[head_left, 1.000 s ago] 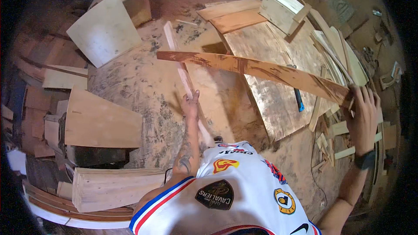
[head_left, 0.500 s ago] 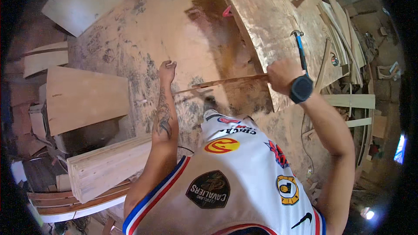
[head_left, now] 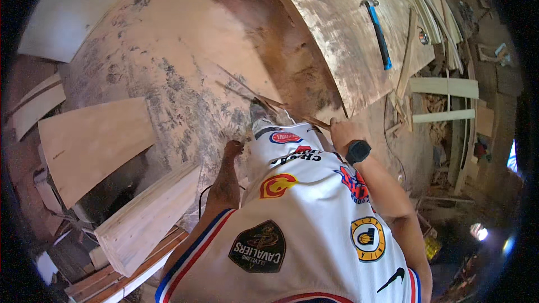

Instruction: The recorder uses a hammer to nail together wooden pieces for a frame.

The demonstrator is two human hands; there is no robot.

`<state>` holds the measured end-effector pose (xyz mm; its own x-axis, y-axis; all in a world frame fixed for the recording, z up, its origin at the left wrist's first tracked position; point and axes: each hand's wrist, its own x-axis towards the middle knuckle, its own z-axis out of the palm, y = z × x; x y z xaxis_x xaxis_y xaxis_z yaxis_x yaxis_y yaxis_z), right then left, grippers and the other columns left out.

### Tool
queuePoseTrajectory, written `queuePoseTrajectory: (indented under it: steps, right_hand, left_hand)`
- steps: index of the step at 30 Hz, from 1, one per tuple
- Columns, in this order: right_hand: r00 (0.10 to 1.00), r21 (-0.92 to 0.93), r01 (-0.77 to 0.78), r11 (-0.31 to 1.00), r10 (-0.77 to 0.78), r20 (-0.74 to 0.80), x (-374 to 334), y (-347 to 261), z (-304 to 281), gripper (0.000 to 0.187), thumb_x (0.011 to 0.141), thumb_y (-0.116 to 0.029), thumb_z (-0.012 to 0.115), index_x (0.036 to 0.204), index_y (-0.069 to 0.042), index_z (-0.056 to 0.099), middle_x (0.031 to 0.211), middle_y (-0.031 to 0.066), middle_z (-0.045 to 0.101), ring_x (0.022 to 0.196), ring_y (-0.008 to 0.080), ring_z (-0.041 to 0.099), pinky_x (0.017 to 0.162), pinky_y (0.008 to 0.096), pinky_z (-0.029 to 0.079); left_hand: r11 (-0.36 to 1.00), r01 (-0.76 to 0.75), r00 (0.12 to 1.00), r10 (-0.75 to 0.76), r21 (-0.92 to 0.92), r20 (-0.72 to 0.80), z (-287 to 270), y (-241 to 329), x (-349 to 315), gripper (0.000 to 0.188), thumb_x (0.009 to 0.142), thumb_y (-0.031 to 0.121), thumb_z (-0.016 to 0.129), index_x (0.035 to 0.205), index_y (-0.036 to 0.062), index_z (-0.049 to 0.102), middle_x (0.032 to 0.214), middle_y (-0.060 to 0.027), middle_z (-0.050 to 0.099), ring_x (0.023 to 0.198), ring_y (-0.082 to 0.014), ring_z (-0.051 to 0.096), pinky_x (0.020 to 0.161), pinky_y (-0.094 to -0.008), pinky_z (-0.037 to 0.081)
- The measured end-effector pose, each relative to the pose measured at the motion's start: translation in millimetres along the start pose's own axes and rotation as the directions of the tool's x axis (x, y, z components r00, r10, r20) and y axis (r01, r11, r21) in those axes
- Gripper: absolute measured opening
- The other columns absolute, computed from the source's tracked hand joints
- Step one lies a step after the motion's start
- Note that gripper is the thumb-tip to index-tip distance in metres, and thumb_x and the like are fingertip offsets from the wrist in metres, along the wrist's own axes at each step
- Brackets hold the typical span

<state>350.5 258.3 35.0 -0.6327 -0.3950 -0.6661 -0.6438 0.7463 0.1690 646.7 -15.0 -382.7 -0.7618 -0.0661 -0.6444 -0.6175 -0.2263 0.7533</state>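
My right hand [head_left: 346, 136], with a dark watch on its wrist, is closed round the near end of a long thin wooden strip [head_left: 252, 92]. The strip slants from that hand away to the far left, low over the dusty floor [head_left: 185, 39] and past my foot. Close to my left side, my left hand [head_left: 234, 147] hangs in shadow, apart from the strip; how its fingers are set is too dark to make out. A claw hammer [head_left: 378, 36] with a blue and black handle lies on the large plywood sheet [head_left: 331, 17] ahead on the right.
Stacked pale boards [head_left: 143, 219] lie at the near left, with a plywood panel [head_left: 95, 146] beyond them. A light square panel [head_left: 67, 11] lies far left. Thin wooden offcuts [head_left: 409, 56] and pale slats [head_left: 443, 87] are at the right.
My right hand has drawn back toward my body with the strip, whose far end now slants away from me. My left hand has dropped back too. The hammer stays on the sheet.
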Motion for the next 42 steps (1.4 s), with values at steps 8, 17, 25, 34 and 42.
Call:
queuePoseTrajectory:
  steps: [8,17,25,34,42]
  right_hand:
    - [0.987,0.173,-0.149,0.974,0.138,0.076,-33,20,79,0.024,0.091,-0.012,0.046,0.112,-0.003,0.056,0.077,0.0155,0.069,0.074,0.0329,0.070,0.064,0.0437,0.055]
    - [0.989,0.264,-0.112,0.958,0.083,0.120,-19,82,122,0.029,0.085,-0.012,0.055,0.113,-0.007,0.057,0.083,0.0186,0.069,0.080,0.0352,0.068,0.067,0.0467,0.054]
    - [0.907,0.591,0.037,0.806,0.222,-0.359,-57,111,127,0.016,0.085,-0.014,0.063,0.098,-0.005,0.060,0.083,0.0202,0.065,0.077,0.0409,0.063,0.066,0.0494,0.050]
    - [0.804,0.847,0.276,0.454,0.375,-0.462,-68,113,183,0.024,0.082,-0.009,0.069,0.103,-0.001,0.062,0.096,0.0231,0.066,0.084,0.0414,0.064,0.073,0.0442,0.052]
    - [0.871,0.794,0.231,0.563,0.243,-0.426,-62,128,180,0.025,0.085,-0.021,0.066,0.099,-0.001,0.064,0.088,0.0244,0.065,0.083,0.0439,0.062,0.071,0.0500,0.049]
  left_hand:
    - [0.928,0.248,0.955,-0.186,0.279,-0.229,27,139,-3,0.028,0.089,0.018,0.065,0.109,-0.0020,0.064,0.084,-0.0150,0.071,0.066,-0.0196,0.067,0.062,-0.0333,0.055]
    - [0.894,0.195,0.961,-0.093,0.403,-0.259,33,175,10,0.035,0.086,0.021,0.067,0.112,-0.0015,0.061,0.081,-0.0137,0.071,0.069,-0.0184,0.068,0.061,-0.0316,0.052]
    - [0.916,0.152,0.959,-0.045,0.371,-0.280,46,136,11,0.031,0.085,0.020,0.069,0.106,-0.0003,0.063,0.077,-0.0116,0.071,0.064,-0.0179,0.067,0.059,-0.0312,0.052]
    - [0.922,0.195,0.943,-0.083,0.336,-0.321,105,163,-38,0.033,0.086,0.020,0.068,0.108,-0.0045,0.062,0.078,-0.0125,0.070,0.065,-0.0176,0.067,0.060,-0.0299,0.053]
    - [0.918,0.241,0.931,-0.127,0.315,-0.343,121,145,-81,0.030,0.087,0.017,0.068,0.107,-0.0048,0.061,0.079,-0.0127,0.070,0.065,-0.0167,0.067,0.061,-0.0286,0.053]
